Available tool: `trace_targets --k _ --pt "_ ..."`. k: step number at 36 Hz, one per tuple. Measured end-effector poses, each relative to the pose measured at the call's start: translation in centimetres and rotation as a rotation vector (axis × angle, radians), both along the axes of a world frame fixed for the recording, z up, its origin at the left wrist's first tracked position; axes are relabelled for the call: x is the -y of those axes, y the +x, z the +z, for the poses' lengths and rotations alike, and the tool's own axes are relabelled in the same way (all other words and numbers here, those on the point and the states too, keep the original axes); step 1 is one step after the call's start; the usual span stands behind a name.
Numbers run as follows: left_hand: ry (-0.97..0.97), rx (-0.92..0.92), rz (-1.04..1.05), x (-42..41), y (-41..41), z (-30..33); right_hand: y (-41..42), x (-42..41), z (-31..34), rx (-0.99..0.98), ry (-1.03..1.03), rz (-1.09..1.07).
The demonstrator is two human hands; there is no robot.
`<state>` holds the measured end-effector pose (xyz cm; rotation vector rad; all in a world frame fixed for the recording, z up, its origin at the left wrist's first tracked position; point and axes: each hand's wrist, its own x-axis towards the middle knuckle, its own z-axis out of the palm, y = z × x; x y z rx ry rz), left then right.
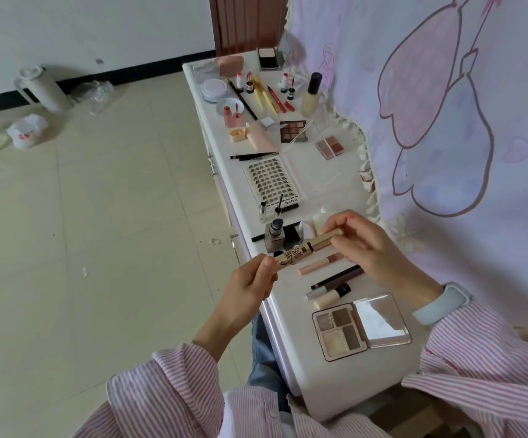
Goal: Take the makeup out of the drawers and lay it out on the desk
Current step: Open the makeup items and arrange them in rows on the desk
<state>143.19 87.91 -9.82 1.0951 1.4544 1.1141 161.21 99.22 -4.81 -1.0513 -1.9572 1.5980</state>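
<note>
We see the left hand [250, 281] and right hand [370, 248] pinching the gold mascara tube [306, 248] by its ends; below the right fingers, an open eyeshadow palette [340, 333] shows four pans, possibly powder.

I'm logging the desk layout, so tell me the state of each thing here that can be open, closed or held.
Gold mascara tube: held in both hands, left hand and right hand, above the desk.
Four-pan eyeshadow palette: open, lying flat.
Brown eyeshadow palette: open.
Blush palette: open.
Grey bottle: upright; cap state unclear.
Lash tray: lying flat.
</note>
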Motion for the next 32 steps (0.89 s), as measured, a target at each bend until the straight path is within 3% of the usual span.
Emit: trace_targets --k 4,7,15,21,25,32 --pt "0.028 -0.030 0.014 -0.1 -0.1 0.3 -0.6 0.0 0.7 0.098 -0.002 0.033" --pt "0.042 -0.064 0.016 0.0 -0.1 0.2 -1.3 0.0 0.3 0.237 0.111 -0.029" --pt "0.035 -0.082 0.037 -0.3 -0.4 0.3 -0.7 -0.5 0.8 0.022 -0.064 -0.024" --pt "0.054 -0.107 0.013 -0.5 -0.3 0.2 -2.0 -0.3 1.0 0.269 0.025 -0.088" --pt "0.044 -0.079 0.023 -0.5 -0.4 0.6 -1.7 -0.7 1.5 0.186 0.053 -0.139" --pt "0.043 -0.034 0.053 -0.5 -0.9 1.2 -0.8 -1.8 2.3 0.028 -0.080 -0.223"
